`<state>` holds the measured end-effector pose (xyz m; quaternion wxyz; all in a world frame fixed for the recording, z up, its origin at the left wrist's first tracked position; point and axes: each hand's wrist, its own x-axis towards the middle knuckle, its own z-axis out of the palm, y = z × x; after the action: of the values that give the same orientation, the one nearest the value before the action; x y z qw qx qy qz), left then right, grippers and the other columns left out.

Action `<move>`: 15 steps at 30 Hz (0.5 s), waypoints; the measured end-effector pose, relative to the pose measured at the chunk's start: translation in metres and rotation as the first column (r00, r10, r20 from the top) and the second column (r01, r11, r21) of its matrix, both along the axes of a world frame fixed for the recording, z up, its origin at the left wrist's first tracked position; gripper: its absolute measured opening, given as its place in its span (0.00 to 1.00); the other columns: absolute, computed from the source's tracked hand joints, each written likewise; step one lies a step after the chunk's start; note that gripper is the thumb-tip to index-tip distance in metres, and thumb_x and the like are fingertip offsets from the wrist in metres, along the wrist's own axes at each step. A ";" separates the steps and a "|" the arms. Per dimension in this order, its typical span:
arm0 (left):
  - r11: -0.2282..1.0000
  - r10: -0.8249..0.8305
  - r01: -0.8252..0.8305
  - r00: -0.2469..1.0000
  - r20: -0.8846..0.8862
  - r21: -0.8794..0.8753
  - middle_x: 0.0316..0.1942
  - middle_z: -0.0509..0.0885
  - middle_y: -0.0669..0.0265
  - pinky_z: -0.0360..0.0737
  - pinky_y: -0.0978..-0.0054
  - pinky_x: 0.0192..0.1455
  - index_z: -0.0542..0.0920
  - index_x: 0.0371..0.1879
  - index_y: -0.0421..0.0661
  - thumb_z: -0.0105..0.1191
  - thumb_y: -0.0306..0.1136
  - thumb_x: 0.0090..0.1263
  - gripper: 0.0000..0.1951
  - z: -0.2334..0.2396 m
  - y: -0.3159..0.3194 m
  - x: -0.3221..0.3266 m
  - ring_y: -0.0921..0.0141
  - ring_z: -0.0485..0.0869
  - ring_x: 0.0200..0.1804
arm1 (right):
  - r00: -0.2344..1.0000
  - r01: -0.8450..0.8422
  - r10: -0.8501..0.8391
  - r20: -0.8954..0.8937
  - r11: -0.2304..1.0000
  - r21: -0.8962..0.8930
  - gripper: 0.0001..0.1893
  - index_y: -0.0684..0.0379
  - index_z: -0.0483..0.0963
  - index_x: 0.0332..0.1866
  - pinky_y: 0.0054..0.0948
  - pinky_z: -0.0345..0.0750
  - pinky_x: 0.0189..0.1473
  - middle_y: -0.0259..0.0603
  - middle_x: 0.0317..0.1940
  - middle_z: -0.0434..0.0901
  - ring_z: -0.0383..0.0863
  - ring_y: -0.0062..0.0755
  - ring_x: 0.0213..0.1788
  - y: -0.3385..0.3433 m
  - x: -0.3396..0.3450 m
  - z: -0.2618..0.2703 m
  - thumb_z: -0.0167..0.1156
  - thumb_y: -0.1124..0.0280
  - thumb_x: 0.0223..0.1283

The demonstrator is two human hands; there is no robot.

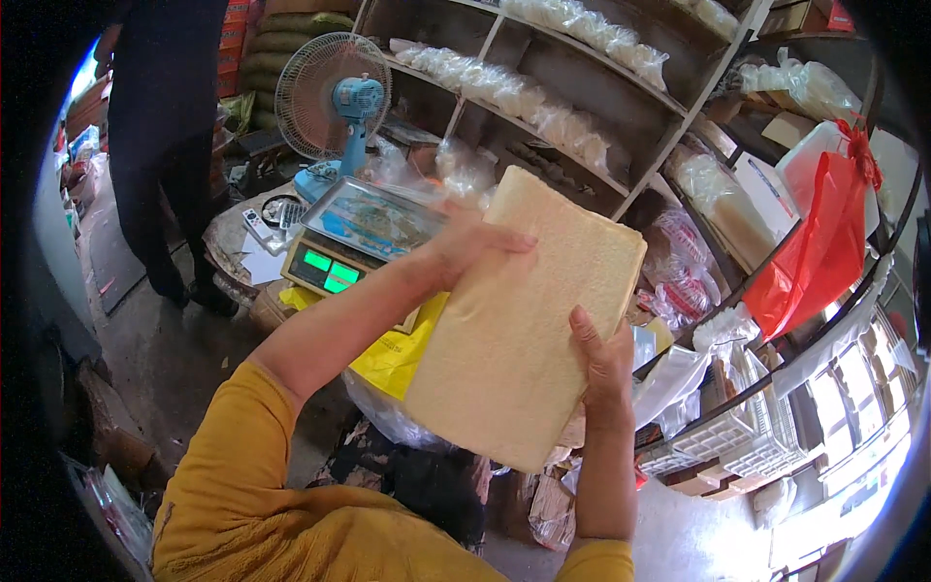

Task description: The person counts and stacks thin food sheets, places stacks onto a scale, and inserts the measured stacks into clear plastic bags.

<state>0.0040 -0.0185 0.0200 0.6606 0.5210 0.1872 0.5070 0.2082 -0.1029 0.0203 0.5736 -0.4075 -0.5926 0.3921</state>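
Observation:
A flat, rectangular stack of thin beige sheets (516,327) with a slightly rough surface is held up in front of me, tilted. My left hand (476,244) grips its upper left edge, thumb on the near face and fingers hidden behind. On the right edge, my right hand (607,356) holds it the same way, thumb on the face. Just behind my left forearm stands an electronic price scale (298,269) with lit green displays. Its metal weighing tray (371,218) lies partly behind my left hand. A yellow plastic bag (396,356) hangs below the scale, left of the stack.
A blue desk fan (356,102) stands behind the scale, near a remote control (256,224). Wooden shelves (582,65) hold clear bags. A red plastic bag (814,247) hangs at right, above white plastic crates (764,436). A person in dark trousers (164,145) stands at left.

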 end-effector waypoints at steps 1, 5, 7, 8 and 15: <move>0.999 -0.021 0.023 0.998 0.056 -0.033 0.39 0.81 0.61 0.80 0.70 0.45 0.72 0.51 0.38 0.60 0.32 0.55 0.24 -0.005 0.001 0.004 0.68 0.82 0.39 | 1.000 0.000 0.000 0.000 1.000 -0.006 0.26 0.67 0.67 0.54 0.27 0.75 0.46 0.42 0.44 0.77 0.78 0.32 0.43 0.001 0.004 0.000 0.64 0.62 0.55; 0.998 -0.015 0.023 0.992 0.124 -0.061 0.32 0.80 0.64 0.80 0.74 0.41 0.71 0.51 0.37 0.58 0.34 0.60 0.22 -0.001 -0.018 0.025 0.71 0.81 0.33 | 0.988 -0.013 -0.012 -0.153 0.986 -0.164 0.21 0.68 0.69 0.53 0.27 0.76 0.44 0.42 0.43 0.78 0.79 0.30 0.41 0.011 0.031 -0.013 0.59 0.65 0.60; 0.995 -0.037 0.030 0.997 -0.069 -0.097 0.32 0.79 0.66 0.78 0.75 0.39 0.71 0.52 0.37 0.58 0.36 0.60 0.23 -0.011 -0.014 0.021 0.73 0.79 0.32 | 0.982 -0.034 0.001 -0.190 0.985 -0.170 0.19 0.68 0.69 0.52 0.27 0.77 0.44 0.42 0.43 0.78 0.79 0.30 0.41 0.009 0.046 -0.021 0.57 0.66 0.61; 0.993 -0.049 0.019 0.965 -0.256 -0.119 0.32 0.78 0.67 0.77 0.77 0.36 0.70 0.53 0.37 0.58 0.39 0.61 0.25 -0.013 -0.015 0.017 0.75 0.78 0.31 | 0.983 -0.030 -0.002 -0.184 0.985 -0.173 0.19 0.68 0.69 0.52 0.27 0.77 0.44 0.42 0.43 0.78 0.79 0.30 0.41 0.005 0.047 -0.019 0.57 0.66 0.61; 0.989 -0.075 0.087 0.992 -0.098 0.122 0.48 0.77 0.65 0.73 0.75 0.54 0.70 0.56 0.40 0.67 0.32 0.50 0.32 0.005 -0.061 0.046 0.72 0.75 0.51 | 0.966 0.091 -0.100 -0.240 0.995 -0.050 0.21 0.68 0.70 0.51 0.28 0.76 0.45 0.42 0.42 0.78 0.79 0.31 0.41 -0.008 0.071 0.005 0.62 0.66 0.57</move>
<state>0.0504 -0.0799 0.0252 0.6370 0.5920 0.1643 0.4656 0.2796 -0.1108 0.0250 0.6521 -0.3956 -0.4902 0.4220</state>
